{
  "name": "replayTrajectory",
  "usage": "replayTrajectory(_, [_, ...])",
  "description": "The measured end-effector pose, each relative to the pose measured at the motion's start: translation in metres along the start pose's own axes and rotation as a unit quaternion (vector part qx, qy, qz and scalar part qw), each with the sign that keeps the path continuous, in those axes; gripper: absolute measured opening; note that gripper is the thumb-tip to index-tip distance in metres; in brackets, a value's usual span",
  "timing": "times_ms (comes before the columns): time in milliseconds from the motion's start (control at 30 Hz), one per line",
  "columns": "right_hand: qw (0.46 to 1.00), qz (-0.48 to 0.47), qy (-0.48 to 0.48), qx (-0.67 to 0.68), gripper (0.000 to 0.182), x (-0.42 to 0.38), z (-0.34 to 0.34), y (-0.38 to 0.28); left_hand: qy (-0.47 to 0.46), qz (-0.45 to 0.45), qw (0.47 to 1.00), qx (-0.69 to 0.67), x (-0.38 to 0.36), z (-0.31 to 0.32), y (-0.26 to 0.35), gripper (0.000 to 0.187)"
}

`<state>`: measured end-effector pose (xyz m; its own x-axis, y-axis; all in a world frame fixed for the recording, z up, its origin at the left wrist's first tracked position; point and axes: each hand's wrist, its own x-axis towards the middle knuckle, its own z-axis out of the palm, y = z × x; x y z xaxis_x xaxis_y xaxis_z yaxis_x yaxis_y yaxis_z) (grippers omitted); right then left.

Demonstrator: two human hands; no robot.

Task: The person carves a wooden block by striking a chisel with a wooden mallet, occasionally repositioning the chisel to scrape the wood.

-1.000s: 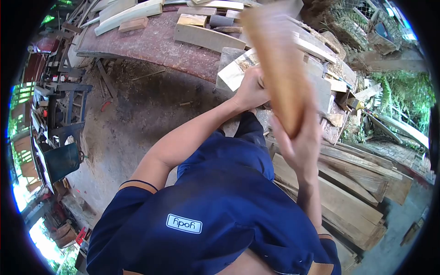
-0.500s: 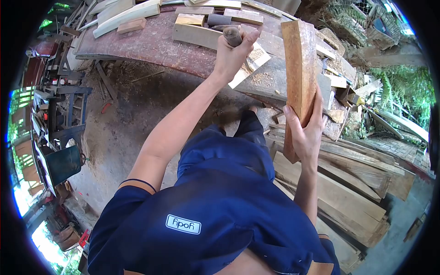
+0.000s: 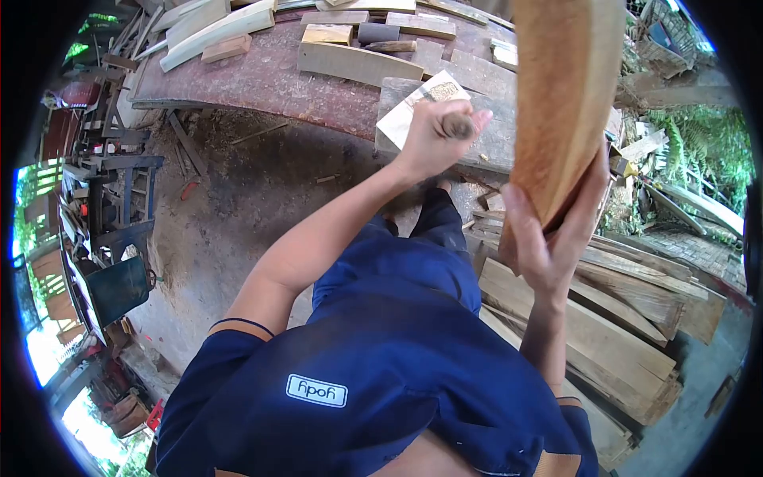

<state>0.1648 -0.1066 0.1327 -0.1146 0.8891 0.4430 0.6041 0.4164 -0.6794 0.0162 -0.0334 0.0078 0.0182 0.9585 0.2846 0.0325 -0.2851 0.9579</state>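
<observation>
My left hand (image 3: pixel 433 141) is closed in a fist around a round wooden handle (image 3: pixel 458 126); the rest of that object is hidden. Beyond this fist, a pale rectangular piece (image 3: pixel 404 121) with wood shavings on it lies on a grey board at the bench's near edge. At the right, my right hand (image 3: pixel 548 242) grips the lower end of a long brown wooden piece (image 3: pixel 560 103), thumb on one side and fingers on the other. The piece stands steeply up, close to the camera, and its top runs out of view.
The reddish bench (image 3: pixel 262 83) carries wood blocks (image 3: pixel 358 63), a dark cylinder (image 3: pixel 377 32) and a short stick (image 3: pixel 391 46). Stacked planks (image 3: pixel 604 342) lie on the floor at the right. A dark green box-like object (image 3: pixel 118 290) stands at the left.
The brown wooden piece has come up closer to the camera and moved right with my right hand. My left fist has moved right and slightly down, uncovering the short stick on the bench.
</observation>
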Motion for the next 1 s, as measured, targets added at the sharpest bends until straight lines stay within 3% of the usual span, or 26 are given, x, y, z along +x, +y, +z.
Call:
replayTrajectory(67, [0.991,0.052,-0.099,0.071,0.087,-0.004,0.007,0.002,0.025,0.098,0.992,-0.073,-0.007,0.007,0.001,0.014])
replayTrajectory(100, [0.981,0.063,-0.182,-0.015,0.088,-0.002,0.008,0.004,0.057,0.098,0.993,-0.03,-0.014,0.007,0.001,0.018])
replayTrajectory(133, [0.986,0.027,-0.165,0.009,0.087,-0.005,0.012,0.014,0.059,0.099,0.993,-0.031,-0.016,0.007,-0.004,0.018])
replayTrajectory(200, [0.98,0.105,-0.166,0.035,0.088,-0.006,0.009,0.008,-0.003,0.037,0.994,-0.098,-0.016,0.002,-0.015,0.017])
replayTrajectory(300, [0.997,-0.014,-0.068,0.032,0.089,-0.011,0.003,0.0,-0.016,0.038,0.997,-0.063,-0.016,-0.001,-0.019,0.018])
replayTrajectory(333, [0.997,-0.013,-0.069,0.032,0.089,-0.012,0.006,0.0,-0.036,0.042,0.998,-0.043,-0.015,-0.002,-0.015,0.018])
replayTrajectory(367, [0.995,0.0,-0.099,0.018,0.088,-0.012,0.008,0.001,0.021,0.1,0.995,-0.003,-0.014,0.003,-0.009,0.016])
replayTrajectory(467, [0.982,0.073,-0.172,-0.025,0.086,-0.01,0.011,0.008,0.03,0.082,0.992,-0.087,-0.013,0.007,-0.003,0.011])
replayTrajectory(500, [0.985,0.1,-0.138,-0.004,0.085,-0.011,0.014,0.015,0.002,0.047,0.994,-0.102,-0.008,0.004,-0.014,0.007])
replayTrajectory(567, [0.976,0.192,-0.104,0.028,0.083,-0.013,0.011,0.019,0.016,-0.039,0.998,-0.047,0.004,-0.017,0.002,0.025])
replayTrajectory(600, [0.976,0.19,-0.102,0.027,0.083,-0.015,0.008,0.026,0.039,-0.055,0.998,-0.019,0.016,-0.022,-0.003,0.033])
replayTrajectory(633, [0.981,0.173,-0.082,0.015,0.083,-0.021,0.007,0.037,0.079,-0.035,0.993,-0.082,0.025,-0.025,-0.007,0.042])
replayTrajectory(733, [0.982,0.179,-0.067,0.0,0.083,-0.028,0.0,0.043,0.101,-0.049,0.983,-0.146,0.035,-0.034,-0.006,0.04])
replayTrajectory(1000, [0.979,0.188,-0.081,-0.009,0.082,-0.037,0.003,0.043,0.051,-0.081,0.993,-0.071,0.027,-0.027,-0.008,0.041])
